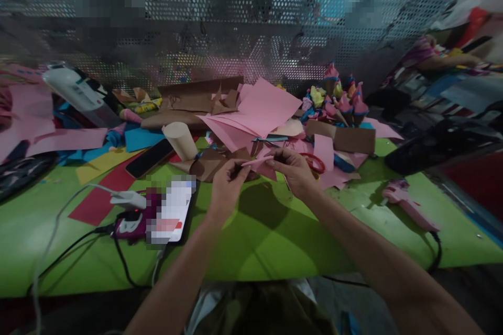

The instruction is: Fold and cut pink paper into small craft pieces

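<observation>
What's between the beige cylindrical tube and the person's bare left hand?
In the head view, mainly loose brown paper lies between the beige cylindrical tube and the bare left hand, which pinches a folded pink paper piece.

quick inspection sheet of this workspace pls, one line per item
Surface: glossy green tabletop, bare along parts of the near side.
Job's things: small folded pink paper piece, raised above the tabletop.
Clutter: loose flat pink paper sheets, crumpled brown paper, upright-leaning cream cardboard tube, lit-screen phone, pink plastic glue gun.
Hands: left hand and right hand both pinch the folded piece.
Cables: thin white cable and black cable at left; black glue-gun cord at right; all run over the near edge.
Surroundings: grey perforated metal panel behind; another person's arm at far right.
</observation>
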`<state>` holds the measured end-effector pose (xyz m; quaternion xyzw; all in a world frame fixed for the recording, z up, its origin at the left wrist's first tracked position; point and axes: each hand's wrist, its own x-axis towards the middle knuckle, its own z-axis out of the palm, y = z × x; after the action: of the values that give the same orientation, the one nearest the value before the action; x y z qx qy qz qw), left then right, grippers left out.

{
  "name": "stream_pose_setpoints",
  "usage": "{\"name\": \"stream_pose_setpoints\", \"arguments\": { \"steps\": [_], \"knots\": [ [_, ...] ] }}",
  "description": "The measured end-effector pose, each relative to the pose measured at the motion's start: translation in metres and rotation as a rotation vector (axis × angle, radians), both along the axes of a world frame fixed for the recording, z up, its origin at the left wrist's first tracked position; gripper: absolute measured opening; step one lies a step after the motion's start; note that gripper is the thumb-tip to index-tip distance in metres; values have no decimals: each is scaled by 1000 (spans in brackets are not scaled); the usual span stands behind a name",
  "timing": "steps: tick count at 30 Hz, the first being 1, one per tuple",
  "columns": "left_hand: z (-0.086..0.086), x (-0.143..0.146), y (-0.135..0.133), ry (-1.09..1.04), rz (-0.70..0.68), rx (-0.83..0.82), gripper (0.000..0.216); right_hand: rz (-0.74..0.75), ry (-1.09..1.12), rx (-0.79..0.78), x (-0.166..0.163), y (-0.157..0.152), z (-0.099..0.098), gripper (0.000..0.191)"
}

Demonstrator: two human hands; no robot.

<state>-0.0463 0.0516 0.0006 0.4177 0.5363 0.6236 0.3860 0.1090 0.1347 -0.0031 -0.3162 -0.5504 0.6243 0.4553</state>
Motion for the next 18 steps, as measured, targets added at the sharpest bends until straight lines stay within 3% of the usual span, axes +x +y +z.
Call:
{"name": "stream_pose_setpoints", "arguments": {
  "steps": [8,18],
  "knots": [
    [8,1,-1,-18,18,16,15,-5,14,15,-1,1,1,29],
    [2,-1,-2,63,43,24,14,-6,-53,109,2,0,-1,24]
  ]
}}
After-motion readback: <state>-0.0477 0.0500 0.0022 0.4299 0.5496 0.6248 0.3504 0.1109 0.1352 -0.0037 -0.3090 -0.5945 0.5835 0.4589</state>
